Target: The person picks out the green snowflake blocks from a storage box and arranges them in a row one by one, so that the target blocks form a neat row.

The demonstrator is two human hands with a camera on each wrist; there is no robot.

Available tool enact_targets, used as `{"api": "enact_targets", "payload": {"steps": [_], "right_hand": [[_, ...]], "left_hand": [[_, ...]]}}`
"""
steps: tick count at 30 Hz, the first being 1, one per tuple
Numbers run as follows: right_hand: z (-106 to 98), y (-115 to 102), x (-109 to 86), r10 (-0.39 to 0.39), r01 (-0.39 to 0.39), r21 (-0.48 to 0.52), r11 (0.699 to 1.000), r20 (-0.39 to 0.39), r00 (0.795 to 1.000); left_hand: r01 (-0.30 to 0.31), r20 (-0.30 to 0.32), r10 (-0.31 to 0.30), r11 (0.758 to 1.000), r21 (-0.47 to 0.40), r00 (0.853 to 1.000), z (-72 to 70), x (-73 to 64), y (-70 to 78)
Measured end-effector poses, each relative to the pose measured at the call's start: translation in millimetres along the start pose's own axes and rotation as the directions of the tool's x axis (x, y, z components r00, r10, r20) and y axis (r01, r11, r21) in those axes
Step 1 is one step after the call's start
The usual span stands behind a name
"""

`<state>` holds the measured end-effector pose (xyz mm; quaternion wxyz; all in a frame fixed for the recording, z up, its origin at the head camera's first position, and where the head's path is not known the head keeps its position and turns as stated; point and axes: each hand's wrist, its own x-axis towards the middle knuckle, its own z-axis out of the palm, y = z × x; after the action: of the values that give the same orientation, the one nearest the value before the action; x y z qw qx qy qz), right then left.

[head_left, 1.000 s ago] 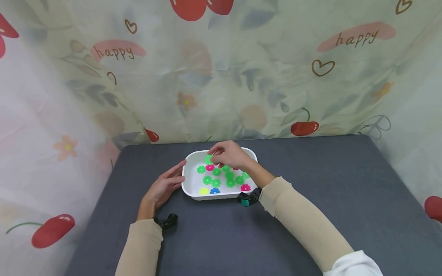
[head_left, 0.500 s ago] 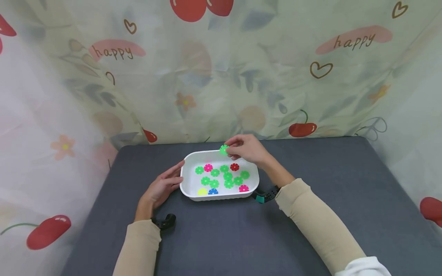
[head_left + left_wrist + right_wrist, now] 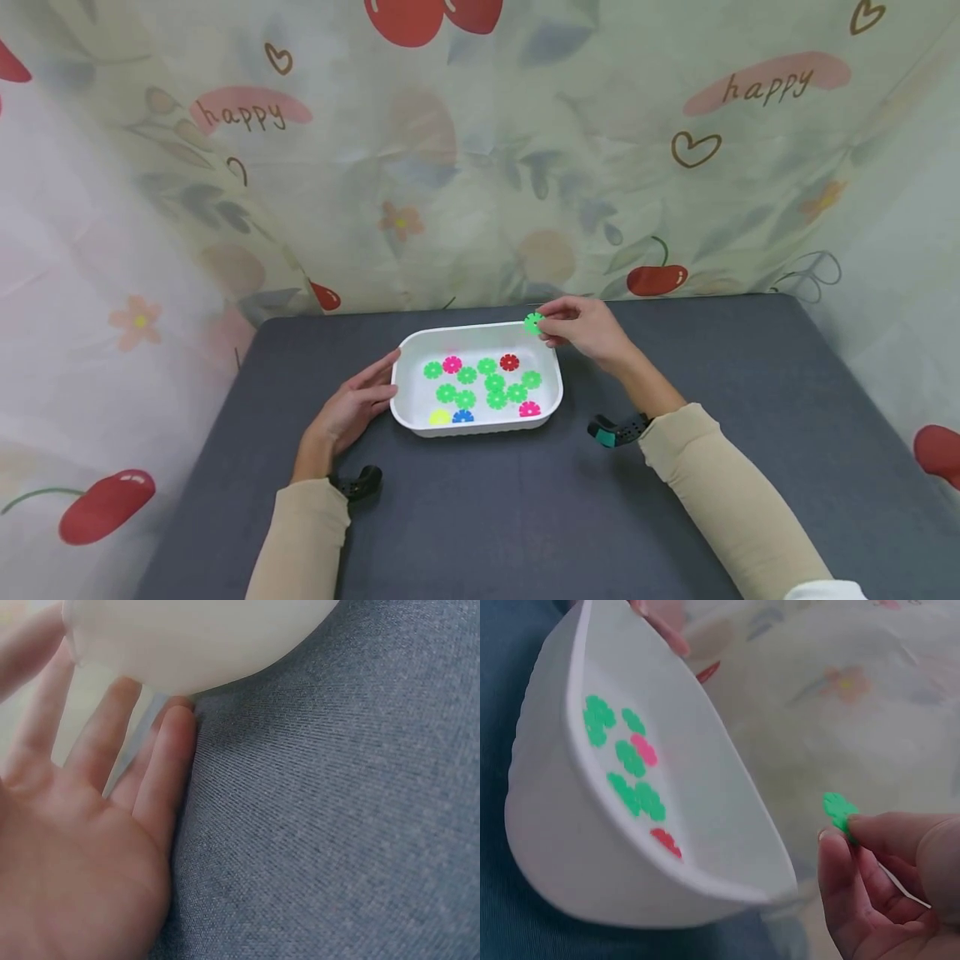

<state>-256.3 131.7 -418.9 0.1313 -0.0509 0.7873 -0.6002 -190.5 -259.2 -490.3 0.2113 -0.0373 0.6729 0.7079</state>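
In the head view, a white tray (image 3: 480, 428) sits on the dark grey desk (image 3: 480, 517), and the left hand (image 3: 356, 406) touches its left side, its grip loose with the fingers extended. The right hand (image 3: 592, 329) has its grip closed on a green flower piece (image 3: 532, 323), pinched near the tray's far right corner. Inside the tray lie more green pieces (image 3: 446, 393), two pink pieces (image 3: 452, 364), a red piece (image 3: 509, 362), a yellow piece (image 3: 439, 417) and a blue piece (image 3: 462, 416). Behind the desk hangs a printed cloth (image 3: 480, 125) with cherries and "happy" on it. In the left wrist view, spread fingers reach up to the tray's pale outer wall, just above the desk. In the right wrist view, thumb and fingertips pinch the green flower piece, apart from the tray's rim.
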Motion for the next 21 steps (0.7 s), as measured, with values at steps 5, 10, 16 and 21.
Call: {"api": "enact_targets", "payload": {"steps": [5,10,16,21], "right_hand": [[-16.7,14.7,-1.4,0.026,-0.026,0.004,1.0,-0.036,0.999],[-28.5,31.2,-3.7,0.063,-0.062,0.026,0.998,-0.054,0.997],[-36.9,51.5,-4.1,0.102,-0.102,0.003,0.995,-0.063,0.993],[-41.2,65.4,-3.4,0.115,-0.123,-0.097,0.988,-0.076,0.99]], "left_hand": [[0.001,-0.001,-0.001,1.0,-0.002,1.0,1.1,-0.2,0.1],[0.005,-0.002,-0.005,1.0,0.007,1.0,1.3,-2.3,0.9],[0.009,-0.004,-0.009,1.0,0.018,1.0,0.8,-2.1,1.2],[0.007,0.001,-0.007,1.0,0.009,1.0,1.6,-0.2,0.6]]}}
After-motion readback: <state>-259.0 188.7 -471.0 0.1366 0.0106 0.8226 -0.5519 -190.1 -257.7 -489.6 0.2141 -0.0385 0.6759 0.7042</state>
